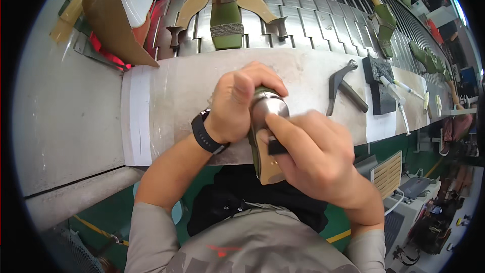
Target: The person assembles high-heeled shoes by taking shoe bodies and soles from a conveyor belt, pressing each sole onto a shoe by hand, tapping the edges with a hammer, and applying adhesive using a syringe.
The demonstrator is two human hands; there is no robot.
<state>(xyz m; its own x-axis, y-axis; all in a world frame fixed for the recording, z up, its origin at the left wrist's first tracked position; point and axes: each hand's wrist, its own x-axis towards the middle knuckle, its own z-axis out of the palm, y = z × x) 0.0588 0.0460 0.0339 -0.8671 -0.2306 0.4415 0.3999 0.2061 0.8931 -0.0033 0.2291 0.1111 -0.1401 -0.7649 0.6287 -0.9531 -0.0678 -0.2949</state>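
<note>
Close to my body, over the near edge of the bench, my left hand (235, 103) wraps round a green shoe last, its thumb raised. A tan sole piece (268, 167) lies along the last, and a shiny metallic brown-silver cover (270, 106) wraps its upper end. My right hand (318, 156), slightly blurred, is closed with its index finger pressing on the shiny cover. Between its fingers shows a small black object (276, 146); the rest of it is hidden in the palm.
A hammer (353, 96) lies on the pale bench (192, 78), right of my hands. Beyond it are a black block (376, 73) and slim white syringe-like tools (399, 103). On the slatted conveyor (313, 15) lie a green last (226, 15) and tan sole pieces (194, 7). Cardboard (108, 23) stands left.
</note>
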